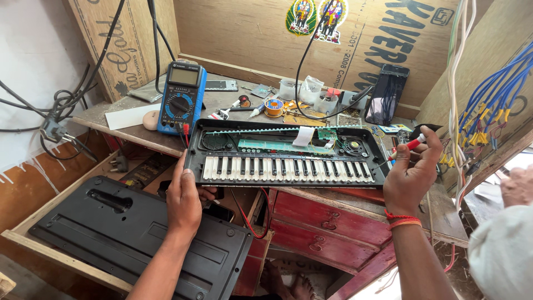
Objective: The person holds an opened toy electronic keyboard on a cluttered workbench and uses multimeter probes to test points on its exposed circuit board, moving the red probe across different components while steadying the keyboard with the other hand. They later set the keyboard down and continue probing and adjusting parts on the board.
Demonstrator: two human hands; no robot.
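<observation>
Nearest, a black plastic keyboard cover lies flat in an open wooden drawer at the lower left. Just above it the left hand takes the front left corner of an opened electronic keyboard, its grip pressed on the case edge with the thumb on top near the first white keys and the fingers curled underneath. The keyboard sits on the counter with its front edge overhanging a red drawer front; its top shell is off, so a green circuit strip, a white ribbon cable and a small round speaker show behind the keys. At its right end the right hand, with red thread bands at the wrist, pinches a red-handled probe between thumb and fingertips, the tip pointing down toward the keyboard's right edge. Beside the keyboard's left rear corner a blue multimeter stands tilted up, its leads plugged in at the bottom. Farther back lie a solder reel, small clear tubs and a phone leaning on the plywood wall. At the far right edge another person's hand shows.
</observation>
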